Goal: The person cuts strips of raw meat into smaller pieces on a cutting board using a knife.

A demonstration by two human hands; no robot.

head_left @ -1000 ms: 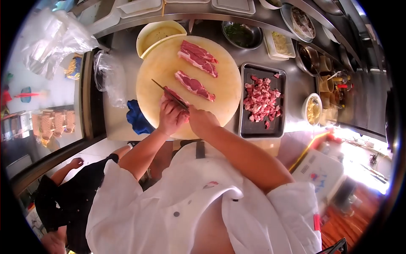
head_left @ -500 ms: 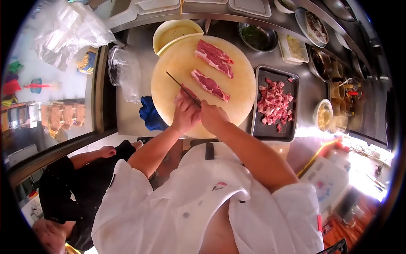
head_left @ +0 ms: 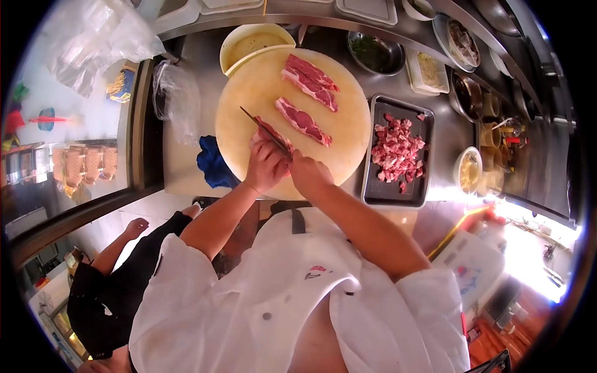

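Head view: I have the meat [head_left: 259, 128] on the near part of the round board [head_left: 348, 127], its visible end red with pale fat, the rest hidden. My left hand [head_left: 268, 165] curls over it, fingers bent, holding it; my right [head_left: 313, 176] closes around the knife [head_left: 262, 126], laid obliquely. Beyond lie red, white-edged strips [head_left: 303, 122]; right, pink-red diced pieces [head_left: 398, 149] fill part of the tray [head_left: 388, 193].
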